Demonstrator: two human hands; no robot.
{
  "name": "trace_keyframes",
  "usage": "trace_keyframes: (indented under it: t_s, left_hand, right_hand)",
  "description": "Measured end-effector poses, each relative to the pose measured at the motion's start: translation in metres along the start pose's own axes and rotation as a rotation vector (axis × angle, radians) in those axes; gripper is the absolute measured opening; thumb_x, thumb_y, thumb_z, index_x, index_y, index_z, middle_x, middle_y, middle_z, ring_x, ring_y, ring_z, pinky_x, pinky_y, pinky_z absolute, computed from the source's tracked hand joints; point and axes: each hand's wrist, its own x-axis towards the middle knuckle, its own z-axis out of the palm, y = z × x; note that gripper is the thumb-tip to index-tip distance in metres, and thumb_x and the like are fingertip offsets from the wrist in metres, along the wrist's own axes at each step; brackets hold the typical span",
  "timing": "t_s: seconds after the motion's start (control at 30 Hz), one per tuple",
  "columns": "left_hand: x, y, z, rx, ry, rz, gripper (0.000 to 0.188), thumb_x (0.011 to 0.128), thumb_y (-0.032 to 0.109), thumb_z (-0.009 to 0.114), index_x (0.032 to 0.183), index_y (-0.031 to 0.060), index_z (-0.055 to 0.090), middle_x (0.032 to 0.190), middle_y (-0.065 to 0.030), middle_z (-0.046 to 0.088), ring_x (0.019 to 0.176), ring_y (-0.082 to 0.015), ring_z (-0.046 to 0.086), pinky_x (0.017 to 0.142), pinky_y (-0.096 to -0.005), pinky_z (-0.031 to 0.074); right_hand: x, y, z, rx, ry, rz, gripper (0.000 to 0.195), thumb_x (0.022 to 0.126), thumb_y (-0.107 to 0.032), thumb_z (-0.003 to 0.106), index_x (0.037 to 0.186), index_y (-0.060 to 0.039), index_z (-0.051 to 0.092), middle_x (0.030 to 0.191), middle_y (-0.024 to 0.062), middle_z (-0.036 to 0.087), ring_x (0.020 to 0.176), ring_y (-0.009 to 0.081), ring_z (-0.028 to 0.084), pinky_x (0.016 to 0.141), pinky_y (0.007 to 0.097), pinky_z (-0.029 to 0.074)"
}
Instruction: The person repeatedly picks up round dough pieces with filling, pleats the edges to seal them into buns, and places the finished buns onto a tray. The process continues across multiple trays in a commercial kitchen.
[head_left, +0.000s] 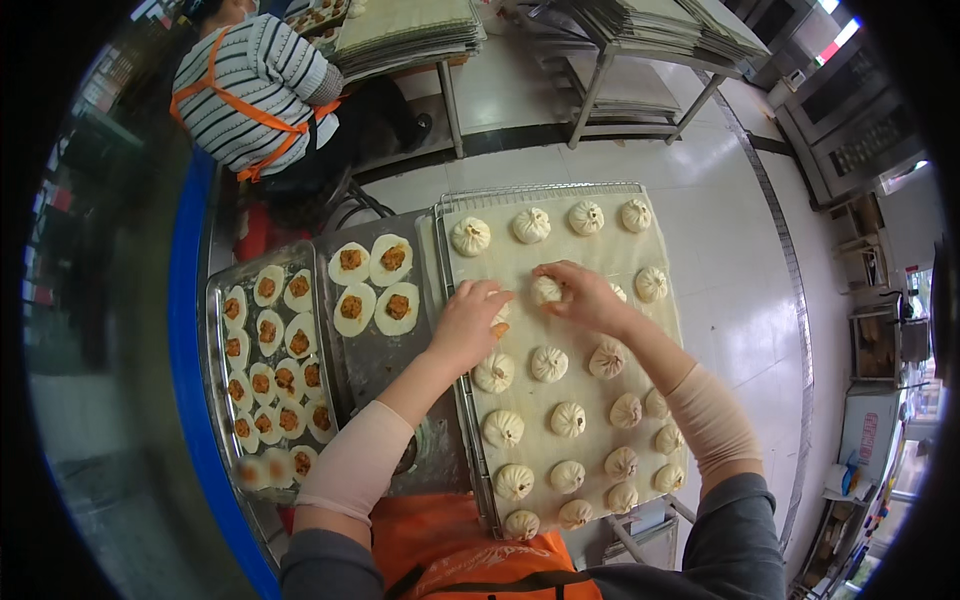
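Note:
Pleated filled buns (550, 364) stand in rows on a pale cloth (525, 397) over a wire rack. My left hand (469, 319) curves around a bun (499, 306) near the rack's left edge, hiding most of it. To its right, my right hand (585, 296) has thumb and fingers around another bun (546, 290). Both buns appear to rest on the cloth. One more bun (617, 292) shows partly behind my right hand. Left of the rack, flat dough rounds topped with brown filling (396, 306) lie on a dark work surface (375, 367).
A metal tray (214, 337) of filled dough rounds stands at far left, beside a blue edge (187, 315). A co-worker (255, 97) in an orange apron sits at upper left. Stacked cloth-covered racks (409, 34) and a metal table (607, 56) stand beyond the tiled floor (735, 247).

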Motion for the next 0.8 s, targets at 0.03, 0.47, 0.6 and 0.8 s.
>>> trace_keyframes:
  t_s: [0.03,0.47,0.6,0.8]
  left_hand:
    - [0.001,0.000,-0.002,-0.088,-0.001,-0.019,0.046,0.076,0.010,0.074,0.120,0.0078,0.061,0.122,-0.0101,0.055,0.120,-0.0292,0.048,0.102,-0.0393,0.041]
    - [0.002,0.002,0.011,-0.042,0.161,-0.215,0.056,0.080,0.024,0.077,0.127,0.0067,0.054,0.126,-0.0136,0.052,0.121,-0.0303,0.048,0.102,-0.0402,0.040]
    - [-0.007,-0.016,0.017,-0.176,0.280,-0.197,0.052,0.087,0.023,0.071,0.131,0.0051,0.051,0.130,-0.0152,0.050,0.121,-0.0288,0.049,0.100,-0.0377,0.042]
    - [-0.049,-0.071,0.010,-0.673,0.461,-0.436,0.032,0.099,0.016,0.054,0.129,0.0038,0.052,0.123,-0.0125,0.058,0.116,-0.0226,0.055,0.097,-0.0333,0.045]
  right_hand:
    - [0.000,0.001,0.008,-0.077,0.075,-0.125,0.052,0.071,-0.006,0.071,0.122,-0.0067,0.058,0.121,0.0139,0.057,0.112,0.0329,0.054,0.092,0.0401,0.050]
    - [-0.066,0.036,-0.027,-0.658,0.093,-0.131,0.065,0.072,-0.010,0.076,0.131,-0.0073,0.050,0.132,0.0123,0.051,0.119,0.0319,0.052,0.097,0.0397,0.047]
    - [-0.057,0.041,-0.037,-0.298,0.138,-0.062,0.053,0.072,-0.001,0.072,0.122,-0.0060,0.057,0.127,0.0122,0.054,0.110,0.0308,0.058,0.088,0.0366,0.053]
    - [-0.036,0.046,-0.021,-0.235,0.292,-0.139,0.053,0.072,-0.001,0.072,0.123,-0.0078,0.058,0.126,0.0106,0.055,0.108,0.0296,0.060,0.090,0.0383,0.052]
